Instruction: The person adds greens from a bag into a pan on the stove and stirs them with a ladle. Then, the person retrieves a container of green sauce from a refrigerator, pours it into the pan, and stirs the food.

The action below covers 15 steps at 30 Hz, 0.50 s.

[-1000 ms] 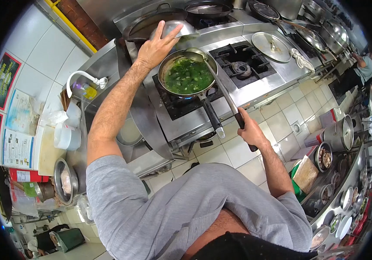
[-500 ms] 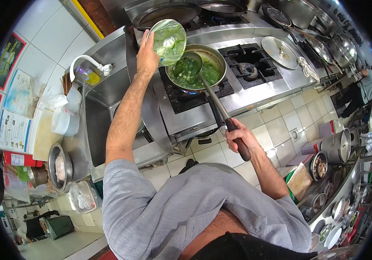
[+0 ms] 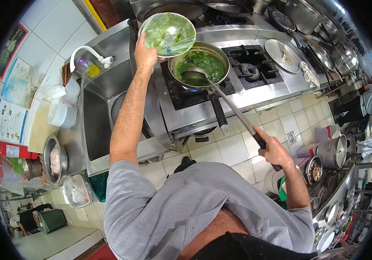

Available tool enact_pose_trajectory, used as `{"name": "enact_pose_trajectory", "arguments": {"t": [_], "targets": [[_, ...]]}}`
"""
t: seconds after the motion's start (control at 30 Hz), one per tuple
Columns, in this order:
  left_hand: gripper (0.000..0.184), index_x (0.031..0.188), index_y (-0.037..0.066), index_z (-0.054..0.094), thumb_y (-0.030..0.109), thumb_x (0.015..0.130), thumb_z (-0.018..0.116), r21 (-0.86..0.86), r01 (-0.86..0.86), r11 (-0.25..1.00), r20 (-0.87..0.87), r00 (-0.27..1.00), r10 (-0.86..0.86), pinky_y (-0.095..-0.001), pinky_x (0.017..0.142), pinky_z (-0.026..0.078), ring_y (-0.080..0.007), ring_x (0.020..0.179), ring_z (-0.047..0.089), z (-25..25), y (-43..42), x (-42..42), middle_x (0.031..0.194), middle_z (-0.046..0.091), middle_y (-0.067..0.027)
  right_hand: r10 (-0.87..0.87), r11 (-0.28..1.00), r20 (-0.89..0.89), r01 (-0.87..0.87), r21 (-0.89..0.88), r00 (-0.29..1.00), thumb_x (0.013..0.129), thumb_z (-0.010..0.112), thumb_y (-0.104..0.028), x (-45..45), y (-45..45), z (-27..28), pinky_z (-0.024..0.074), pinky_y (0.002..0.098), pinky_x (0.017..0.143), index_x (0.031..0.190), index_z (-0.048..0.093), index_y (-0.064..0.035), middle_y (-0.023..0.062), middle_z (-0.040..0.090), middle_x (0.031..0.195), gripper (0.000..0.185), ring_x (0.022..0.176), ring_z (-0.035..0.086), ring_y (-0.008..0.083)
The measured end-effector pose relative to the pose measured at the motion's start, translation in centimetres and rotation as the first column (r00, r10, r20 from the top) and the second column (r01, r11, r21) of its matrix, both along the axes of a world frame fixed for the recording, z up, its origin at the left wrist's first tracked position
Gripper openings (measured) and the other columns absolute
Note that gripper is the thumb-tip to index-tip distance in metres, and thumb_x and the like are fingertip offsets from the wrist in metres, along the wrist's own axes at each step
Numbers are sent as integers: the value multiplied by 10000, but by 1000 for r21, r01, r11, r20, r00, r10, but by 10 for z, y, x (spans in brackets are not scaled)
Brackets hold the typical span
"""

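My left hand (image 3: 146,57) grips the rim of a plastic-lined bowl (image 3: 168,37) with green soup in it. The bowl is held up beside the far left edge of a frying pan (image 3: 226,65). Chopped greens in green liquid fill much of the pan, which sits on a stove burner with its black handle (image 3: 219,112) toward me. My right hand (image 3: 275,151) is closed around the dark grip of a long ladle (image 3: 233,106). The ladle's cup rests in the green liquid near the pan's front side.
A sink (image 3: 101,125) with a white faucet (image 3: 82,51) lies to the left. Right of the pan are another burner (image 3: 250,71) and a round metal lid (image 3: 282,56). A metal bowl (image 3: 55,160) stands at far left. Another person (image 3: 359,104) stands at the far right.
The ladle's cup has moved from the pan's far left side to its near side as my right hand drew back to the right. The bowl has tilted more level and shifted slightly.
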<state>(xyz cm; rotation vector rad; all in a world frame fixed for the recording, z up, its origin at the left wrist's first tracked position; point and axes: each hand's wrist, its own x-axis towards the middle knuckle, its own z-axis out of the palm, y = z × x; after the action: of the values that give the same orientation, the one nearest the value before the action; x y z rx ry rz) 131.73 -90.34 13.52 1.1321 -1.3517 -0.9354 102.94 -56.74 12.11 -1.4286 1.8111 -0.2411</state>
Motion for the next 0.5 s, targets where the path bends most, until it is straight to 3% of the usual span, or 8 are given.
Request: {"name": "enact_pose_trajectory", "arguments": {"t": [0.03, 0.07, 0.13, 0.27, 0.3, 0.4, 0.47, 0.5], "targets": [[714, 1364, 55, 323, -140, 699, 497, 3, -3, 1000, -2, 1000, 3, -294, 493, 571, -261, 837, 627, -3, -3, 1, 1317, 382, -184, 23, 998, -94, -29, -60, 995, 672, 542, 45, -6, 0, -3, 475, 417, 703, 1407, 265, -198, 190, 607, 787, 822, 752, 607, 333], [719, 1365, 49, 317, -143, 696, 494, 9, 12, 1000, -35, 999, -12, -292, 494, 570, -258, 833, 628, -7, -5, 1, 1314, 382, -190, 24, 998, -96, -30, -57, 995, 672, 542, 45, -10, -3, -7, 475, 417, 703, 1407, 265, -198, 190, 607, 787, 822, 752, 607, 333], [724, 1367, 43, 311, -145, 692, 492, 13, 30, 999, -71, 997, -29, -291, 495, 570, -255, 829, 629, -10, -6, 1, 1312, 381, -197, 99, 974, -387, -169, -152, 917, 671, 537, 44, -18, -15, -17, 480, 429, 697, 1403, 269, -204, 192, 608, 819, 818, 756, 603, 354], [707, 1351, 56, 349, -133, 684, 486, -125, 57, 991, 72, 996, -48, -281, 500, 571, -261, 854, 623, -12, -4, 5, 1311, 391, -169, 109, 952, -540, -243, -184, 835, 703, 521, 37, -26, -50, -53, 483, 436, 715, 1399, 274, -236, 176, 609, 891, 787, 776, 601, 360], [707, 1344, 63, 363, -131, 676, 486, -267, 52, 962, 201, 980, 3, -281, 490, 568, -264, 868, 619, -24, -13, 7, 1306, 399, -159, 112, 949, -542, -251, -189, 833, 703, 521, 37, -27, -59, -60, 483, 436, 715, 1399, 274, -236, 176, 609, 891, 787, 776, 601, 360], [707, 1331, 78, 390, -117, 658, 490, -237, 81, 968, 206, 978, -31, -285, 541, 570, -262, 945, 595, -13, -1, 4, 1287, 426, -137, 81, 928, -477, -241, -283, 875, 720, 540, 11, -38, -80, -81, 476, 453, 725, 1399, 274, -247, 171, 611, 845, 773, 794, 597, 359], [695, 1332, 79, 390, -90, 665, 489, -436, 110, 893, 382, 921, 73, -280, 635, 567, -245, 1000, 573, -25, -12, 7, 1278, 436, -139, 50, 915, -298, -164, -370, 953, 757, 555, -33, -46, -87, -95, 501, 410, 606, 1407, 260, -231, 142, 593, 735, 741, 637, 608, 291], [671, 1324, 73, 399, -67, 674, 489, -313, 110, 943, 326, 945, -2, -296, 826, 509, -255, 1100, 524, -9, 5, 3, 1291, 438, -152, 52, 916, -297, -164, -367, 953, 757, 555, -33, -42, -88, -93, 501, 410, 606, 1407, 260, -231, 142, 593, 735, 741, 637, 608, 291]]}}
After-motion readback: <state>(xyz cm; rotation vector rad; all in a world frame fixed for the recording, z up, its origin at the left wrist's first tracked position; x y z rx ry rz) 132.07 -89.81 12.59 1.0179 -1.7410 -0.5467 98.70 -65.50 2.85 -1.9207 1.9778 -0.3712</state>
